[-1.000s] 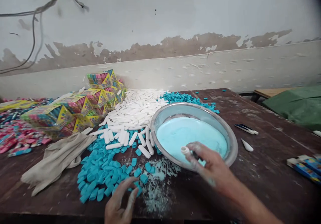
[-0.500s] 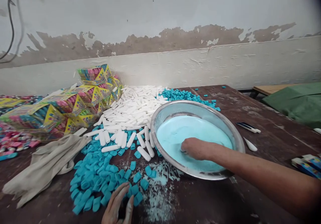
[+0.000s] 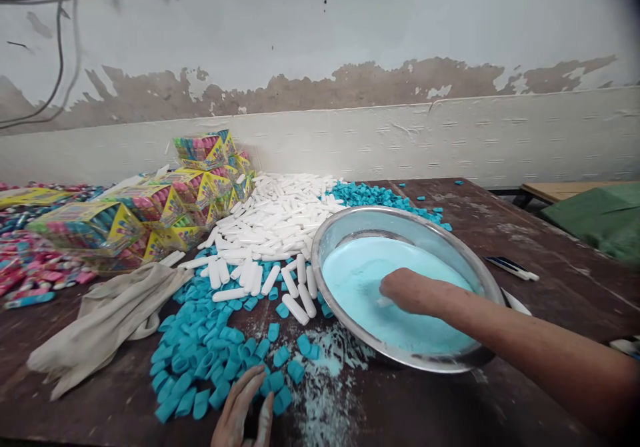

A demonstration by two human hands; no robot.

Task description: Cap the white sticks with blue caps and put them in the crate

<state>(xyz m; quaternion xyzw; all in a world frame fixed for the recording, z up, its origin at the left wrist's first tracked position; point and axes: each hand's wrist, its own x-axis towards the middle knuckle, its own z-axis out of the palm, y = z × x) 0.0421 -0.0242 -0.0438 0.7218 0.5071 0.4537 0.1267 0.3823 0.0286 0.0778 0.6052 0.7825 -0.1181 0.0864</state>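
On the brown table (image 3: 530, 230), the left hand (image 3: 241, 410) spreads loosely by blue caps (image 3: 200, 360); the right hand's (image 3: 407, 290) powder-hidden grip I can't tell.

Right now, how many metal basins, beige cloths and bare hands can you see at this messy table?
Metal basin: 1
Beige cloth: 1
Bare hands: 2 (left hand by turquoise caps, right hand in pale-blue powder)
Total: 4

Person's R hand (image 3: 399, 290) is dipped in pale blue powder (image 3: 355, 267) in a big metal bowl (image 3: 395, 221). L hand (image 3: 245, 410), thumb apart, is by blue caps (image 3: 205, 360). White tubes (image 3: 280, 217) lie behind, w/ bright boxes (image 3: 167, 203) on L & gray cloth (image 3: 110, 320) nr caps.
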